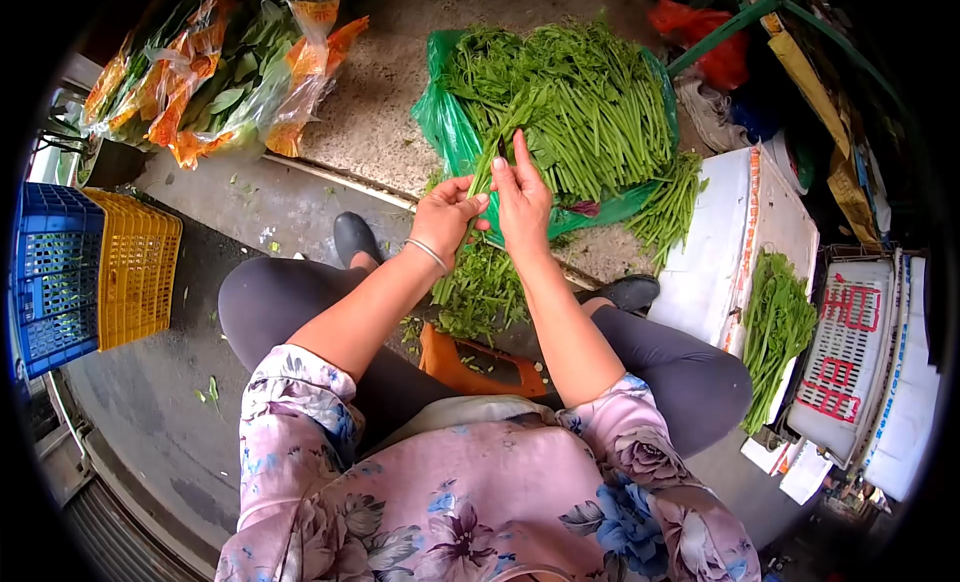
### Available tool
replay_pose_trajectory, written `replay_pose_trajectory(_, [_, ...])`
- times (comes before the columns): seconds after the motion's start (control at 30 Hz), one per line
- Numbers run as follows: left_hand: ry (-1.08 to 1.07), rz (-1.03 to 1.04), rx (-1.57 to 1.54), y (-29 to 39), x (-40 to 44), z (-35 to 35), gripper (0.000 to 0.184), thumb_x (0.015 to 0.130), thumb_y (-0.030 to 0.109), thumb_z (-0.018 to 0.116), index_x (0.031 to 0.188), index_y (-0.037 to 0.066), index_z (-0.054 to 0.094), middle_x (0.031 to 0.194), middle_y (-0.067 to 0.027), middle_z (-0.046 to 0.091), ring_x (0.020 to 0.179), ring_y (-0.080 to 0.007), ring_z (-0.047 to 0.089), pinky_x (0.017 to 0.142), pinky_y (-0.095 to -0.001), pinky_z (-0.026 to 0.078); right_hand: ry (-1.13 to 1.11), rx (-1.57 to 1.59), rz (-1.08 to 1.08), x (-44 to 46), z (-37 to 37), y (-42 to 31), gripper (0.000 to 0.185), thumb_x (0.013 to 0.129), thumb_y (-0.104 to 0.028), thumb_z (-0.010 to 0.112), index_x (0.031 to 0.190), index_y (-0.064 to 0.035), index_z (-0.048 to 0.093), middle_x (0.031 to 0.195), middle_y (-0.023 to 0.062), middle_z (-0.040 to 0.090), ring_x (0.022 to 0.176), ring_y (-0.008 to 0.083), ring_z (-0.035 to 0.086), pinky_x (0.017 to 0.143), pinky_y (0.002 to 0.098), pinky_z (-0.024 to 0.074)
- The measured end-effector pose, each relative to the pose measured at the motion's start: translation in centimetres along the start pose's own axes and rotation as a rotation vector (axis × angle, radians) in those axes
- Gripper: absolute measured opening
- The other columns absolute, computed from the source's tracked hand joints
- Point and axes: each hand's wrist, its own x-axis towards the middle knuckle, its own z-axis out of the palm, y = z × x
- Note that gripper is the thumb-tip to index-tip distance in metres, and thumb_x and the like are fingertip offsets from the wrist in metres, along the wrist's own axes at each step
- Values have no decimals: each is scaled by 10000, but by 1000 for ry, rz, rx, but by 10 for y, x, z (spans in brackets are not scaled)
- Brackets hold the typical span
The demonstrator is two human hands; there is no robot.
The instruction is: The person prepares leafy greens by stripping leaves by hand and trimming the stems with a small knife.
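Observation:
My left hand (445, 220) is closed around a few green leafy stems (490, 154), which point up and away from me. My right hand (524, 200) is beside it, its thumb against the same stems and its index finger stretched upward. A small dark sliver shows near that thumb; I cannot make out what it is. Just beyond both hands lies a big heap of leafy greens (600, 112) on a green plastic bag (437, 122). Below the hands, between my legs, is a pile of loose leaves and stems (480, 292).
An orange plastic object (445, 362) lies between my legs. At left stand blue (62, 272) and yellow (140, 267) crates; plastic-wrapped greens (225, 77) lie behind. At right are a white foam box (705, 242), another bunch of greens (778, 327) and a white basket (845, 352).

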Motion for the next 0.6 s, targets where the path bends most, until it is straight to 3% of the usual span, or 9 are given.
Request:
replay_pose_trajectory(0.1, [-1, -26, -4, 5, -2, 0, 188, 802, 84, 574, 984, 79, 532, 733, 6, 588, 549, -101, 555, 414, -203, 365, 13, 32, 15, 5, -1, 5, 432, 851, -241, 535, 1243, -90, 435, 629, -16, 485, 589, 49, 416, 536, 199, 364])
replay_pose_trajectory(0.2, [-5, -62, -34, 6, 0, -5, 196, 800, 84, 576, 990, 76, 528, 731, 8, 585, 548, -100, 550, 414, -214, 358, 104, -169, -149, 11, -5, 13, 368, 856, -199, 538, 1203, -88, 488, 603, -65, 407, 545, 33, 330, 488, 184, 298])
replay_pose_trajectory(0.33, [63, -71, -35, 2, 3, -13, 218, 789, 78, 590, 989, 95, 506, 711, 7, 571, 548, -110, 551, 409, -235, 352, 326, 66, -29, 16, -20, 14, 379, 860, -202, 536, 1212, -76, 475, 607, -73, 372, 534, 32, 288, 472, 183, 273])
replay_pose_trajectory(0.6, [50, -33, 60, -2, 6, -18, 280, 770, 52, 607, 1020, 74, 482, 694, -10, 565, 512, -110, 550, 396, -220, 349, -12, 86, -19, -6, -4, 15, 497, 833, -247, 567, 1263, -62, 400, 655, -19, 499, 588, 44, 411, 532, 192, 355])
